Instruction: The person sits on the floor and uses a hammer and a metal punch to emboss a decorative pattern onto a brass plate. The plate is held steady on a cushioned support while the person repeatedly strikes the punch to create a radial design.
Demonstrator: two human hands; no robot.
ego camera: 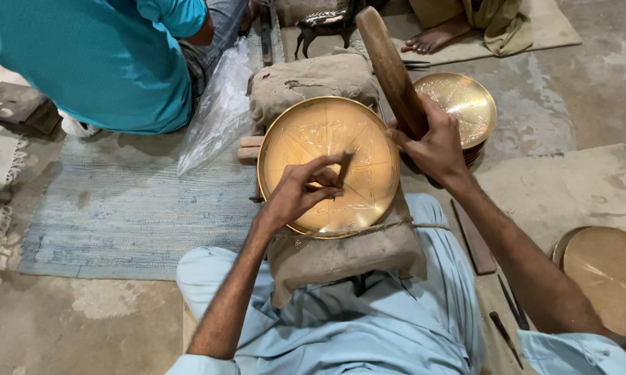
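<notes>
Head view: a chisel is pinched upright on the brass plate by the left hand, while a wooden mallet is gripped at two o'clock by the right hand, the plate being steadied by a padded cushion.

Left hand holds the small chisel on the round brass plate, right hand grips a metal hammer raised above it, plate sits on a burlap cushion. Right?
Not quite. In the head view the right hand grips a long brown wooden mallet, not a metal hammer. The rest stands: the left hand holds the small chisel on the round brass plate, which sits on the burlap cushion.

Round brass plate (engraved star lines) lies flat on padded cushion.
</notes>
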